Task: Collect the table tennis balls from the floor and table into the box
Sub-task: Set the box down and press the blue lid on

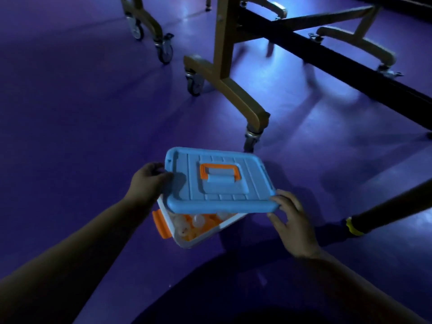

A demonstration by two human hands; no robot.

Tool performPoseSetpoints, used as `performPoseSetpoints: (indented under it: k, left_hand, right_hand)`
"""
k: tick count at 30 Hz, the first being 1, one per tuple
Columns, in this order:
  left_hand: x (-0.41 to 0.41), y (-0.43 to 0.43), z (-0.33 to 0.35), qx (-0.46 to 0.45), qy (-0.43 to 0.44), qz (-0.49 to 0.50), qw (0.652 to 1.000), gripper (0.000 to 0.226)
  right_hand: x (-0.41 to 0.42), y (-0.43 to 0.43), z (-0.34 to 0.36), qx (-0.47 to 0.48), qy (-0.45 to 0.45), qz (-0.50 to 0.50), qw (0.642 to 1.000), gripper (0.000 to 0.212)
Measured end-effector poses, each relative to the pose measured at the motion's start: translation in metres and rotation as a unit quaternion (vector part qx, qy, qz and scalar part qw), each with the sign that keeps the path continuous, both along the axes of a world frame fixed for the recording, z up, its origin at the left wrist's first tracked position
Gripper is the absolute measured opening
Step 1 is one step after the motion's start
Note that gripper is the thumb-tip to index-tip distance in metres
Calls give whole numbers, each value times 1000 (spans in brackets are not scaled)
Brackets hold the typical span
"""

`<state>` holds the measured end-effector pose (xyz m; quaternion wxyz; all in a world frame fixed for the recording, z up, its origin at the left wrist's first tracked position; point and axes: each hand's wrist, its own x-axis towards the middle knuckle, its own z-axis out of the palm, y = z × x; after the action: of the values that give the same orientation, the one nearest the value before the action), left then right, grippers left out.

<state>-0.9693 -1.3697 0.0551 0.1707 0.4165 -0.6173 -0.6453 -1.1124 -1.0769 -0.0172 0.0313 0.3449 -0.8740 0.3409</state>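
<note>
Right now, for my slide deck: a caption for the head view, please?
Left hand and right hand hold the lid over the box of balls.

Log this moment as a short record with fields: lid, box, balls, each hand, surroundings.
lid: blue with an orange handle, held tilted above the box, not seated
box: white, orange latch on its left side, top partly uncovered
balls: white and orange ones inside the box; none seen loose on the floor
left hand: grips the lid's left edge
right hand: pinches the lid's near right corner
surroundings: purple floor, table legs on wheels beyond the box
</note>
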Motion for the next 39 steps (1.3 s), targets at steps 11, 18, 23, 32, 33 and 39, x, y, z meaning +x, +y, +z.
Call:
performPoseSetpoints:
  k: [11, 18, 23, 32, 33, 39]
  left_hand:
    - [54, 27, -54, -93, -98, 59, 989, 52]
    - [57, 41, -61, -126, -125, -12, 984, 41]
    - [53, 45, -69, -167, -173, -49, 969, 49]
    - [52, 36, -71, -92, -243, -32, 965, 59]
    - [52, 35, -71, -23, -189, -10, 982, 56]
    - [47, 16, -67, -41, -149, 63, 986, 48]
  right_hand:
    - [-25, -32, -18, 37, 24, 89, 995, 48]
    - [-29, -28, -19, 61, 28, 81, 994, 36]
    - [-28, -22, -24, 69, -22, 65, 995, 31]
    - [-24, -56, -12, -10, -191, -53, 980, 32]
    - [-23, -57, -13, -11, -195, -59, 979, 35]
    - [1, -56, -23, -40, -243, -123, 961, 30]
